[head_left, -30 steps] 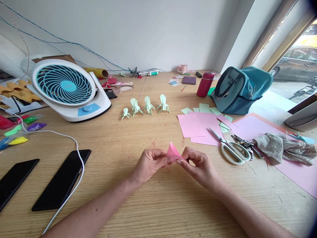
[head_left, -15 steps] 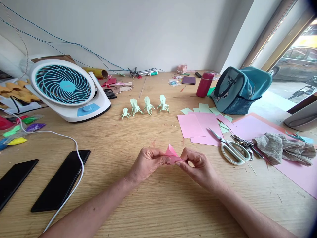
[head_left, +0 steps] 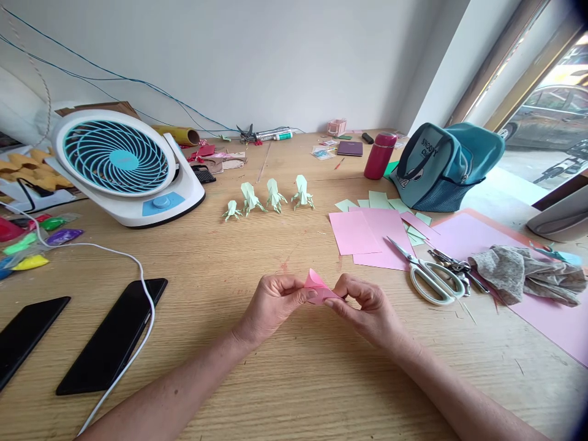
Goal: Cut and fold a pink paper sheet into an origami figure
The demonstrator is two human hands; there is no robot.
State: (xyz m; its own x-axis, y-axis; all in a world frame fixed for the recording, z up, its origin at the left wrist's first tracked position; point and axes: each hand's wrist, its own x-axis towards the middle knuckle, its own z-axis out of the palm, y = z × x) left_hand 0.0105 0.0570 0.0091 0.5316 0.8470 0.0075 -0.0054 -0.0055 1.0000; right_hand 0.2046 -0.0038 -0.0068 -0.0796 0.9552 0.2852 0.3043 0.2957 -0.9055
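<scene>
Between my two hands, just above the wooden table (head_left: 257, 380), is a small folded piece of pink paper (head_left: 316, 283) with one pointed flap standing up. My left hand (head_left: 275, 306) pinches its left side between thumb and fingers. On the right edge, my right hand (head_left: 367, 309) pinches it with thumb and bent forefinger. The fingertips hide part of the folds. Beyond the hands stands a row of several pale green folded-paper figures (head_left: 276, 195).
To the right lie pink sheets (head_left: 353, 234), green paper scraps, white-handled scissors (head_left: 429, 275), keys and a grey cloth (head_left: 523, 275). A red flask (head_left: 380, 156) and teal bag (head_left: 441, 168) stand behind. At left are a fan (head_left: 124, 159), two black phones (head_left: 113, 337) and a white cable.
The pink paper's upright flap has tipped slightly to the left. Both hands keep their pinch in nearly the same place.
</scene>
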